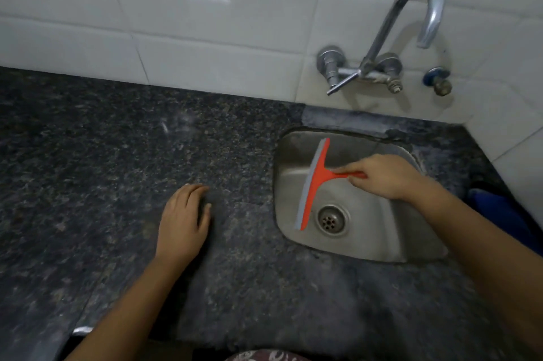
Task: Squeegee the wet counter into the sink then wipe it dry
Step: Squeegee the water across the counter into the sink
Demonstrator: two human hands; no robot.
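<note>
Biggest risk is the granite surface (117,169): it's dark and speckled, so wet patches hardly show, and you could call it done with water left on it. Go by the sheen, not the colour. The strip between your left hand and the sink looks like the easiest bit to miss.

Next, the steel sink (367,243), set into the surface at right. It holds only the drain strainer (331,220) and no standing water that I can make out. The orange squeegee (316,181) hangs over the basin, grey blade toward the left wall, lower end near the drain. Shake or drop it there and drips could land back on the surface.

Your right hand (382,174) has its fingers closed around the squeegee handle. The grip looks light and far back, so the blade may chatter or twist on the next pull.

Your left hand (183,219) lies flat on the surface, fingers loosely spread, holding nothing. It could smear the wet area.

A blue thing (496,208) at the right edge may be the drying cloth; can't tell.
</note>
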